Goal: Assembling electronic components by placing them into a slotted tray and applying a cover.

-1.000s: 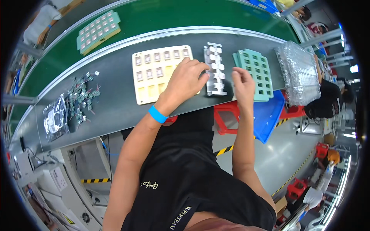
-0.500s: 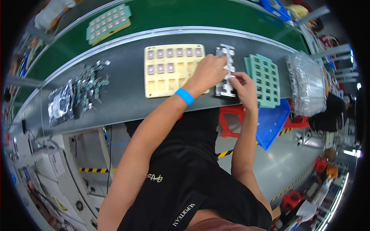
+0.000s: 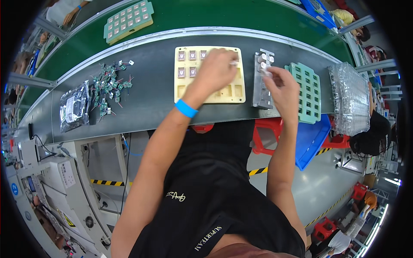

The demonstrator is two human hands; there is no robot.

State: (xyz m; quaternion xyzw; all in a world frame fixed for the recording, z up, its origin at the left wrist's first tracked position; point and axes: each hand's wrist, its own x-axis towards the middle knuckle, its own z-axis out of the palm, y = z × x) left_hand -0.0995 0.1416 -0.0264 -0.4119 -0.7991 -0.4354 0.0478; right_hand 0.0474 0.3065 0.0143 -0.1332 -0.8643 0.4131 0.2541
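Observation:
My left hand (image 3: 215, 71) is over the cream tray (image 3: 208, 99), its fingers closed on a small whitish part (image 3: 233, 62) near the tray's far right corner. Small square pieces with a pinkish look sit in several of the tray's pockets; my hand and wrist hide others. To the right, my right hand (image 3: 284, 88) is at the grey metal fixture (image 3: 261, 96), thumb and fingers pinched on a small silvery part (image 3: 265, 72), blurred. Several round-faced silvery parts stand at the fixture's far end. Its nearer slots look dark and bare.
A green slotted tray (image 3: 307, 94) lies right of the fixture, with bubble-wrapped stock (image 3: 352, 99) beyond. At left are a heap of small wired circuit boards (image 3: 109, 84) and a silvery bag (image 3: 74, 107). A filled tray (image 3: 129, 21) rests on the green belt (image 3: 185, 17). A blue bin (image 3: 312, 144) is below.
My left hand has moved from the fixture leftward over the cream tray with a small part. My right hand stays by the fixture, a little farther up it. Fewer parts remain in the fixture.

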